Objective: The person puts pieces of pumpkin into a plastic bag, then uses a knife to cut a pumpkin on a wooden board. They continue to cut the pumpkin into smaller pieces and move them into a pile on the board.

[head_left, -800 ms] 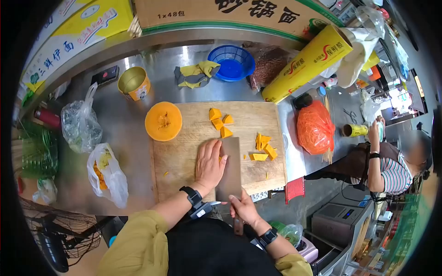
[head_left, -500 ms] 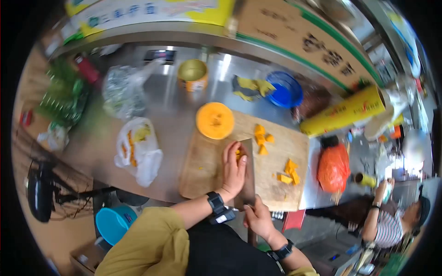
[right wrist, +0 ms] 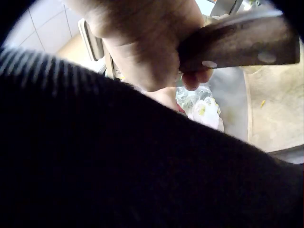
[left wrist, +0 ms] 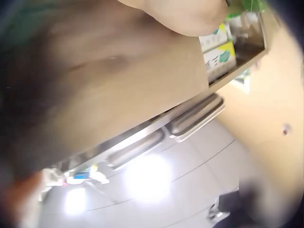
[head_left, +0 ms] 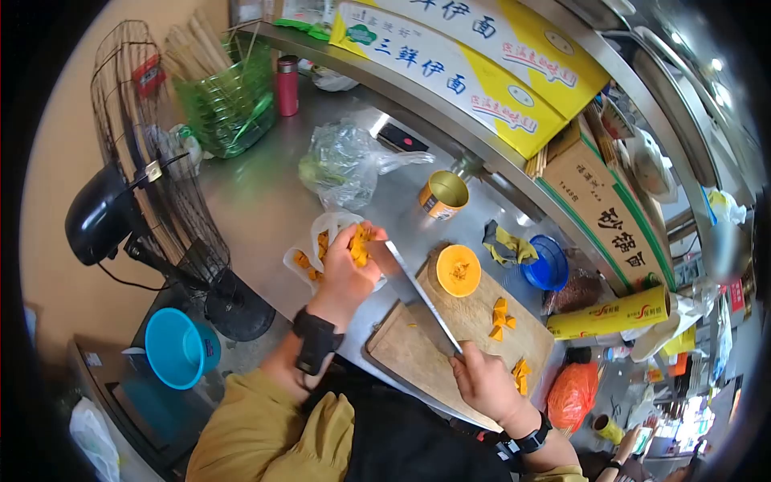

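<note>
My left hand (head_left: 341,281) cups several orange pumpkin pieces (head_left: 358,247), raised over a white plastic bag (head_left: 323,227) that has more orange pieces in it. In my right hand (head_left: 488,384) is a cleaver (head_left: 430,301), gripped by its dark riveted handle (right wrist: 242,45). Its blade slants up to the left, and the tip end reaches the pieces in my left hand. A halved pumpkin (head_left: 458,271) sits cut face up at the far edge of the wooden cutting board (head_left: 418,353). The left wrist view shows only part of the hand (left wrist: 190,14), blurred.
More pumpkin pieces (head_left: 502,320) lie on the board's right part. Behind stand an open can (head_left: 444,195), a blue basket (head_left: 546,263) and a bag of greens (head_left: 341,165). A black fan (head_left: 104,213) is at left, above a turquoise bucket (head_left: 181,349). A shelf of boxes overhangs the counter.
My left hand has lifted from the board and moved left over the white bag with pumpkin pieces. The cleaver has left the board, its blade swung toward that hand. The head view has turned left.
</note>
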{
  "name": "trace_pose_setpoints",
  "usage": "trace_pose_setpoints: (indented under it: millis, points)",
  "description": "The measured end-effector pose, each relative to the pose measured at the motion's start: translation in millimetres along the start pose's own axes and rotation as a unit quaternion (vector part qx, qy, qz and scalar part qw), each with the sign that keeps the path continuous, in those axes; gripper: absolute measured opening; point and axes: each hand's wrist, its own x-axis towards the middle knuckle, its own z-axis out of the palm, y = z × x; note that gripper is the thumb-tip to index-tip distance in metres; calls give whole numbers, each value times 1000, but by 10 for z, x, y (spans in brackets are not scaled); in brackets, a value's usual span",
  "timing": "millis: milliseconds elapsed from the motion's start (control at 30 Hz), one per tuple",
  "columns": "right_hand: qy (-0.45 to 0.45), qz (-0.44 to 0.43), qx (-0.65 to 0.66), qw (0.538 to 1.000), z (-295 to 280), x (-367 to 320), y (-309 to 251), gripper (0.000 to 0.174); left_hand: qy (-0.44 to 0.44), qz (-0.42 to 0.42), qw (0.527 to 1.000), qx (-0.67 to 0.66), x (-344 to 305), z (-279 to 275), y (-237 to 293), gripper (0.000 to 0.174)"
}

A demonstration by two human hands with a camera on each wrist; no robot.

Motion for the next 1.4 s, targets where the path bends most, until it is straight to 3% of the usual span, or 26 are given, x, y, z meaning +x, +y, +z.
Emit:
trace_pose_setpoints:
  millis: [67,133,233,300,367,433,533,633,733,833,933,1033,1067,1167,1200,1300,1400]
  points:
    - [-3,2,42,999,-10,-26,169,17,26,-73,997,4,32,-368,301,18]
    - [4,79,120,990,-111,-96,242,17,47,-119,992,7,112,-759,583,18]
    - [65,155,239,956,-113,-295,498,16,156,-26,982,103,295,-1108,867,16]
    - [109,187,318,923,-129,-422,590,19,152,46,974,161,393,-1190,951,14]
    - [129,190,324,918,-125,-588,688,30,151,102,957,226,489,-1223,990,13]
    - [162,205,351,899,-79,-758,789,31,150,143,933,294,563,-1174,1001,14]
    - [192,243,383,870,-1,-1005,922,29,93,87,949,287,467,-814,890,16]
    - [223,263,399,850,67,-1194,946,24,59,122,914,383,451,-723,872,21]
    - [247,286,406,832,131,-1377,940,25,8,246,750,614,280,-772,907,29]
    - [258,307,408,820,186,-1531,924,27,54,417,466,778,79,-1108,1035,52]
    - [260,322,421,807,260,-1674,964,35,227,500,366,751,93,-1470,1035,68]
    - [270,329,434,794,306,-1723,957,30,288,359,630,626,502,-1973,1161,75]
    - [275,329,437,790,320,-1731,953,26,234,311,711,586,559,-1999,1163,60]
    - [299,329,440,780,329,-1688,898,21,97,381,642,659,576,-1644,1127,38]
    - [303,329,440,779,329,-1690,902,21,93,361,691,619,568,-1355,1003,18]
    - [306,333,450,770,342,-1732,914,26,73,308,705,635,391,-612,950,20]
    - [312,332,467,758,331,-1745,931,34,97,341,668,654,432,-371,1021,23]
